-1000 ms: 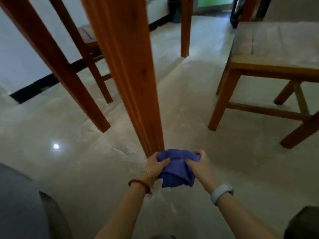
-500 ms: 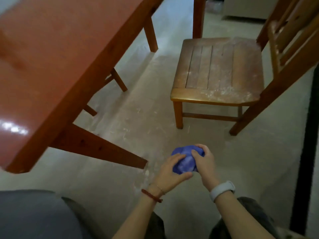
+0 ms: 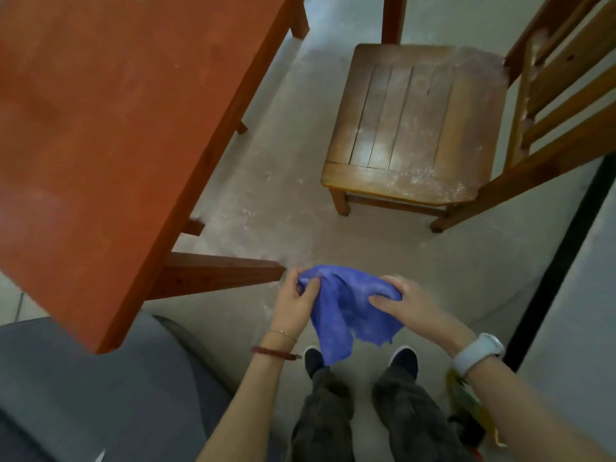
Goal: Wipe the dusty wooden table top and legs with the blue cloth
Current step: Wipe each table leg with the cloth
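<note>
I look down at the reddish wooden table top [image 3: 110, 135], which fills the upper left. One table leg [image 3: 216, 276] slants out from under its near corner toward my hands. The blue cloth [image 3: 346, 308] hangs stretched between both hands above the floor, to the right of the leg's foot. My left hand [image 3: 296, 303] pinches its left edge; my right hand [image 3: 406, 301] grips its right edge. The cloth touches neither the table top nor the leg.
A dusty wooden chair [image 3: 416, 128] stands ahead on the right, its slatted back [image 3: 560, 78] at far right. White dust streaks the floor [image 3: 266, 201] between table and chair. A grey cushioned seat [image 3: 83, 395] lies at lower left. My shoes [image 3: 405, 360] show below the cloth.
The view rose from the foot of the table leg to above the table top. The cloth left the leg, was bunched in both hands, and now is spread open between them.
</note>
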A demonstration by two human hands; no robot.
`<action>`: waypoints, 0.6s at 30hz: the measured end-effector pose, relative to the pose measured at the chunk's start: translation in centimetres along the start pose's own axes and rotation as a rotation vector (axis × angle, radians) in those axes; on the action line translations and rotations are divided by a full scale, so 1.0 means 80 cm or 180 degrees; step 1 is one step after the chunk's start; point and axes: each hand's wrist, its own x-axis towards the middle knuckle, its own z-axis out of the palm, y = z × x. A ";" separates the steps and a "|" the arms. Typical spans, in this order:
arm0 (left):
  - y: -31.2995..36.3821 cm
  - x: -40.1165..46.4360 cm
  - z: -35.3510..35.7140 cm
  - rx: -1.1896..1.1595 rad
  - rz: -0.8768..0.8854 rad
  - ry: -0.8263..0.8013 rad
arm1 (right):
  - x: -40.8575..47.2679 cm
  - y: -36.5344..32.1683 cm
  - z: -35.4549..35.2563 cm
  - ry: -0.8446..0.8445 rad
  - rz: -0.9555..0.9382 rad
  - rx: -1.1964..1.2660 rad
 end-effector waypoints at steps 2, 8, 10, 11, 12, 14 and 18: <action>-0.014 0.029 -0.003 -0.0169 -0.0332 0.0330 | 0.021 0.000 -0.002 -0.0112 0.0007 -0.0220; -0.048 0.065 -0.008 0.0085 -0.0439 -0.0109 | 0.086 0.010 0.025 0.0267 0.0336 0.0027; -0.067 0.066 -0.010 0.0370 -0.0239 -0.0529 | 0.107 0.018 0.042 0.0232 0.0408 -0.0145; -0.078 0.068 -0.010 0.0582 -0.0143 -0.0733 | 0.117 0.023 0.051 0.0141 0.0424 -0.0310; -0.086 0.070 -0.009 0.0760 -0.0061 -0.0930 | 0.126 0.024 0.059 -0.0017 0.0426 -0.0472; -0.096 0.078 -0.004 0.0801 -0.0031 -0.1182 | 0.141 0.021 0.074 -0.0268 0.0317 -0.0515; -0.105 0.100 -0.006 0.0089 -0.0479 -0.0882 | 0.166 0.020 0.085 -0.0120 -0.0085 -0.0251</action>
